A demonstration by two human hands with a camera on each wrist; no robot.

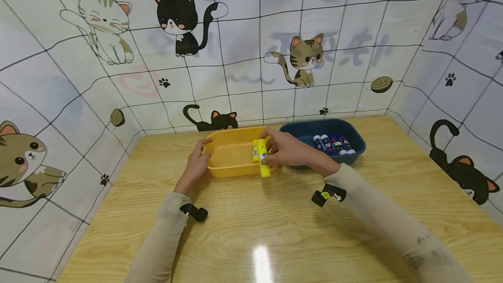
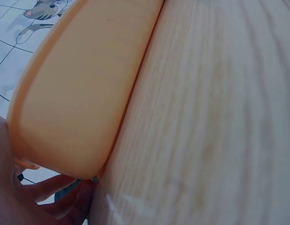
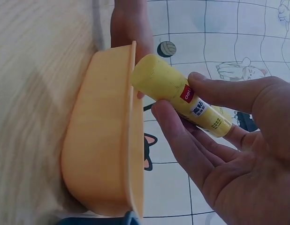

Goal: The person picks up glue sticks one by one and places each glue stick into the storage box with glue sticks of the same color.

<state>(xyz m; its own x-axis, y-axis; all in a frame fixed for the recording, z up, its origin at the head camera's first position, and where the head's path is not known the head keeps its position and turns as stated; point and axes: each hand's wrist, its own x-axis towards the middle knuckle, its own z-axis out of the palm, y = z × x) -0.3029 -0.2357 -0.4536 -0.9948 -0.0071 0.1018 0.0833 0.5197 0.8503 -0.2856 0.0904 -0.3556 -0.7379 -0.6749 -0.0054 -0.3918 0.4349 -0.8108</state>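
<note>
My right hand [image 1: 288,147] pinches a yellow glue stick [image 3: 182,96] between thumb and fingers, over the right end of a yellow plastic bin [image 1: 232,170]. The stick has a red label patch and is tilted in the right wrist view. A second yellow glue stick [image 1: 255,151] shows right beside it; I cannot tell whether my hand holds that one too. At the bin's left end, my left hand [image 1: 197,163] grips the rim and end wall. In the left wrist view, its fingers [image 2: 65,201] curl about the bin's end, and the bin stands on the table.
Just right of the yellow bin stands a dark blue bin [image 1: 355,159] holding several navy glue sticks [image 1: 337,144] with white ends. Both bins stand on a wood-grain table [image 1: 235,226], near a back wall [image 1: 243,86] covered with cat drawings.
</note>
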